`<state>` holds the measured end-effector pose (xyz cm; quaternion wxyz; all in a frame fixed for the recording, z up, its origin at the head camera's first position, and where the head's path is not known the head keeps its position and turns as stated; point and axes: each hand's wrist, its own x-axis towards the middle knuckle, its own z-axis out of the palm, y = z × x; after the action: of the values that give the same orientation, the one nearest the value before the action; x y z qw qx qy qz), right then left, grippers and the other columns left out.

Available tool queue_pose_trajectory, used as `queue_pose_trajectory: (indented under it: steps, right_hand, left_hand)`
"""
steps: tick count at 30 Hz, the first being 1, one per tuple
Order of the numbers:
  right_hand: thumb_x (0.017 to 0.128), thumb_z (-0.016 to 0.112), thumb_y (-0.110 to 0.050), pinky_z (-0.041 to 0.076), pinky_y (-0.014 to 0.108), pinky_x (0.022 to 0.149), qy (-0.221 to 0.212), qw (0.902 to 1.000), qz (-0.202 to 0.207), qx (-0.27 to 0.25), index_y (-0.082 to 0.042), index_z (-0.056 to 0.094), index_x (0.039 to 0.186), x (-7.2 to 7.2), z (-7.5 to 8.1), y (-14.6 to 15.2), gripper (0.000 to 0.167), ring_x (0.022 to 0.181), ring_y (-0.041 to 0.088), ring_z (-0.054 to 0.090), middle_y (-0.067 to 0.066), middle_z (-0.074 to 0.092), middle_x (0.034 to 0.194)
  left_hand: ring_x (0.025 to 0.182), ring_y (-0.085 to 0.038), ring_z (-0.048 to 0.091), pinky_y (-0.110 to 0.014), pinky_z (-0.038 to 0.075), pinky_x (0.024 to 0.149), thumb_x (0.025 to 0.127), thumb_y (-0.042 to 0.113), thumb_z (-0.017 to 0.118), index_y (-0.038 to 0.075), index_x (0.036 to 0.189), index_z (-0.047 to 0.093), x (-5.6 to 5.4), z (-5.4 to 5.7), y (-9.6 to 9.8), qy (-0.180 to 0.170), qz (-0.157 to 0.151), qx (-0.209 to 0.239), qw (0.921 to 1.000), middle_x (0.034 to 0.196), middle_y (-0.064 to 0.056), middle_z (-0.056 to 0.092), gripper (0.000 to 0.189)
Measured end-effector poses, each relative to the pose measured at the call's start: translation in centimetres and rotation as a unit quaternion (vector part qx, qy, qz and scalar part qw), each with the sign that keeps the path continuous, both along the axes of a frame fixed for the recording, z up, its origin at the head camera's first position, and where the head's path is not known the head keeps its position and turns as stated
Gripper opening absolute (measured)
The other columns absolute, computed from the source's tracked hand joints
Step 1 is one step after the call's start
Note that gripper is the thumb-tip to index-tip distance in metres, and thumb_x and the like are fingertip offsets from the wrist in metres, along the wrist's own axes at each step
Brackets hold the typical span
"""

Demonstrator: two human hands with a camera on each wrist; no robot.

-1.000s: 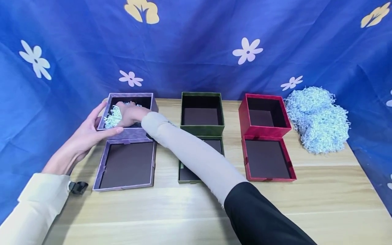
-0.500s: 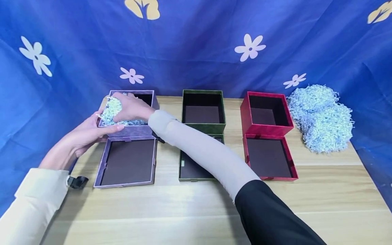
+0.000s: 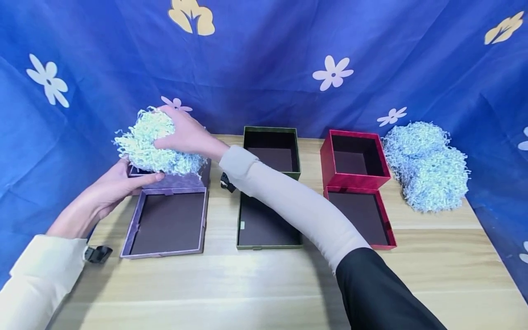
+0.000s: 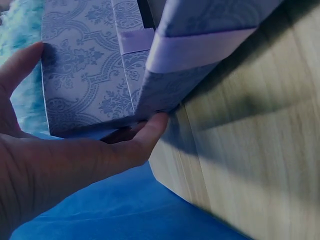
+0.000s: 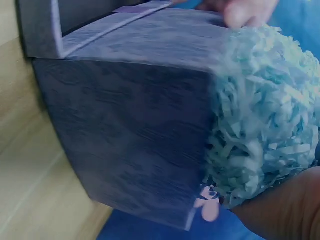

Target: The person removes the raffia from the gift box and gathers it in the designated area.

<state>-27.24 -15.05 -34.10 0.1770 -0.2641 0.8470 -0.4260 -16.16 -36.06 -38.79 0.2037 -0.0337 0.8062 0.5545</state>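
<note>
My right hand (image 3: 187,133) grips a fluffy clump of pale blue shredded paper (image 3: 150,153) from above. The clump sits at the top of the purple box (image 3: 183,182) and hides most of its opening. In the right wrist view, the shredded paper (image 5: 265,115) bulges past the box's rim. My left hand (image 3: 109,185) holds the box at its front left corner, the thumb along the front wall. Seen from the left wrist, the patterned purple box (image 4: 82,75) lies between thumb and fingers. Its lid (image 3: 169,224) lies inside up, just in front.
A green box (image 3: 270,158) and a red box (image 3: 354,156) stand open to the right. The green lid (image 3: 268,224) and red lid (image 3: 359,215) lie before them. More shredded paper (image 3: 429,169) is heaped at the far right. A blue curtain (image 3: 264,64) hangs behind.
My right hand has risen out of the purple box, bringing the shredded paper up with it, from inside the box to its top. My left hand stays at the box's corner.
</note>
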Motion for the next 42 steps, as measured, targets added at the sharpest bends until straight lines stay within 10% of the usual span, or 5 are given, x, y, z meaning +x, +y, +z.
queue_pose_trajectory:
  steps: [2, 8, 29, 42]
  right_hand:
    - [0.096, 0.083, -0.028, 0.035, 0.018, 0.112, -0.011, 0.9997, -0.003, -0.021, -0.029, 0.034, 0.171, 0.0, 0.6, 0.7, 0.09, 0.156, -0.006, 0.017, -0.023, 0.02, 0.176]
    - [0.098, 0.083, -0.026, 0.039, 0.018, 0.108, -0.052, 0.9945, -0.015, -0.09, -0.026, 0.032, 0.171, -0.3, 2.8, 3.2, 0.089, 0.144, -0.003, 0.04, -0.017, 0.038, 0.167]
    - [0.103, 0.075, -0.032, 0.041, 0.03, 0.114, -0.09, 0.9811, -0.097, -0.141, -0.032, 0.03, 0.173, 0.3, 6.9, 13.0, 0.083, 0.149, 0.005, 0.038, -0.015, 0.033, 0.17]
    - [0.105, 0.072, -0.016, 0.051, 0.038, 0.106, -0.091, 0.9609, -0.147, -0.216, -0.025, 0.036, 0.168, 1.2, 6.7, 20.5, 0.073, 0.132, 0.022, 0.055, 0.002, 0.047, 0.159]
  left_hand:
    - [0.161, -0.045, -0.004, -0.076, 0.024, 0.119, 0.109, 0.034, 0.067, 0.014, 0.167, -0.031, 0.0, 0.0, 0.1, -0.007, 0.004, -0.004, 1.0, 0.174, -0.017, -0.03, 0.116]
    - [0.159, -0.037, -0.026, -0.074, 0.009, 0.124, 0.106, 0.04, 0.073, 0.025, 0.169, -0.029, -0.3, 0.1, 0.2, 0.016, 0.018, -0.039, 0.999, 0.175, -0.011, -0.031, 0.122]
    - [0.157, -0.02, -0.032, -0.068, -0.014, 0.123, 0.107, 0.034, 0.072, 0.039, 0.17, -0.024, -1.5, -1.0, 0.0, 0.065, -0.013, -0.046, 0.9967, 0.175, 0.01, -0.032, 0.115]
    - [0.158, -0.022, -0.03, -0.068, -0.014, 0.123, 0.107, 0.032, 0.071, 0.039, 0.171, -0.021, -1.8, -1.3, -1.6, 0.082, -0.017, -0.059, 0.9948, 0.176, 0.007, -0.031, 0.113]
